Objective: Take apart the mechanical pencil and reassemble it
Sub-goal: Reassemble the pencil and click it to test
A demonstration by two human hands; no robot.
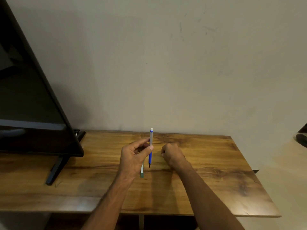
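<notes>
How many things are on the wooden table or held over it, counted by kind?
Mechanical pencil, held upright in the left hand: 1
Pale stick-like piece lying below that hand: 1
Black monitor: 1
Hands, counting the closed right hand: 2
Total: 5, on the table.

Left hand (132,156): raised, thumb and fingers (146,140) pinched together, forearm reaching forward.
Right hand (172,155): curled into a loose fist, knuckles down, just right of those fingers.

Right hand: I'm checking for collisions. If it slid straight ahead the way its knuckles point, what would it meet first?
Probably the mechanical pencil, held upright by the left hand, just beside the right hand; depth is unclear.
</notes>
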